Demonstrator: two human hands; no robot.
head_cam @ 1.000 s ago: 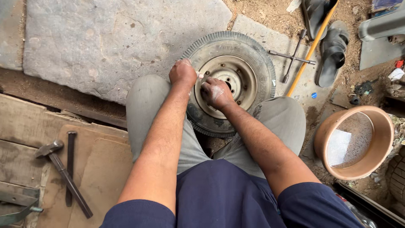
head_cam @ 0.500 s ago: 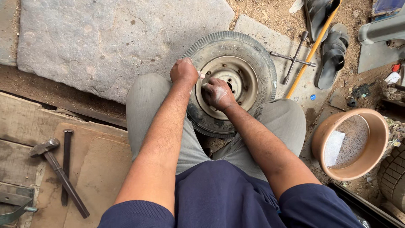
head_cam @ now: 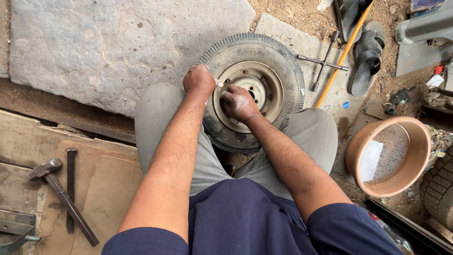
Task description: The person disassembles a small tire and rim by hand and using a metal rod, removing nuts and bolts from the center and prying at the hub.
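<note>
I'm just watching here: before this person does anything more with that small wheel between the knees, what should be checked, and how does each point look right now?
1. Wheel steadied: the wheel lies flat on the ground between the knees. Ok.
2. Left hand placed: it rests on the rim edge beside the tyre. Ok.
3. Right hand placed: it sits on the steel rim near the hub. Ok.
4. What the fingers hold: hidden by the hands. Cannot tell.
5. Tools in reach: hammer lies at the left, cross wrench beyond the wheel. Ok.
6. Basin out of the way: it stands apart, to the right. Ok.
</note>
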